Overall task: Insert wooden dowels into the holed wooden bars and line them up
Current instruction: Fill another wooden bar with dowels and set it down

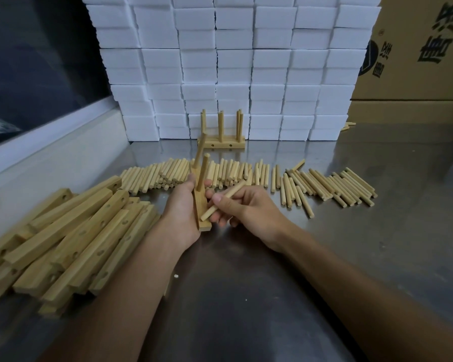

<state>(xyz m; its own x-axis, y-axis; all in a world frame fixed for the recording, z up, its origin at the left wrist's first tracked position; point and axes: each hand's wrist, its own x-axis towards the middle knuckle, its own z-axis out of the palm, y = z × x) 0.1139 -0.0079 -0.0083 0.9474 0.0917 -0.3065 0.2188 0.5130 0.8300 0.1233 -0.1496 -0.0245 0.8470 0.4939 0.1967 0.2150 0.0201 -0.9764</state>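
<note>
The person is partway through filling one holed bar (201,205). The left hand (181,212) grips that bar from the side, fingers curled round it, holding it just over the steel surface (246,270) with its far end pointing away. Two dowels (202,173) already stand in its farther holes. The right hand (246,205) pinches a third dowel (223,200) between thumb and fingers, lying slantwise with its lower end close to the bar's near end.

As I read it, the next move calls for tipping this dowel upright, finding the near hole and pressing it in while the left hand keeps the bar steady.

Further back, two finished bars (221,142) with dowels upright stand against the stacked white boxes (233,61), one behind the other. Loose dowels (324,186) lie in a row across the middle, and unfilled bars (71,231) are heaped at the left.

For writing, only the cardboard carton (416,48) at the right carries print: large dark Chinese characters and part of a round logo, turned sideways. I cannot read them with confidence.
</note>
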